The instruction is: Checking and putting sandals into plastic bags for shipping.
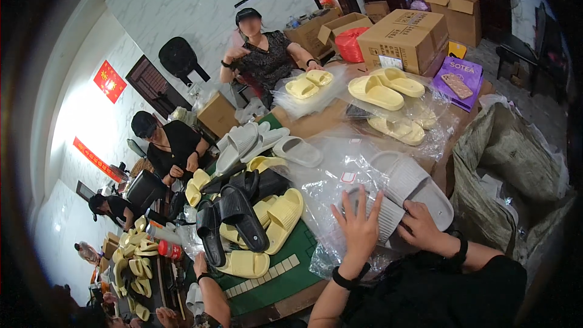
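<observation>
A pair of light grey slippers lies in front of me; the far one (413,182) has a ribbed strap, and the nearer one (387,221) lies partly under a clear plastic bag (328,173). My left hand (357,222) rests flat on the bag and the nearer slipper's side, fingers spread. My right hand (428,228) has its fingers curled around the edge of the grey slippers, between the two; the fingertips are partly hidden. Crumpled film sticks out below my left wrist. Both wrists wear black bands.
Left of the bag lies a pile of black slippers (243,217) and yellow slippers (284,218) on a green mat (282,294). Bagged yellow slippers (379,91) lie farther back near a carton (404,39). A woven sack (516,170) stands at right. A co-worker's hand (201,264) reaches in from the left.
</observation>
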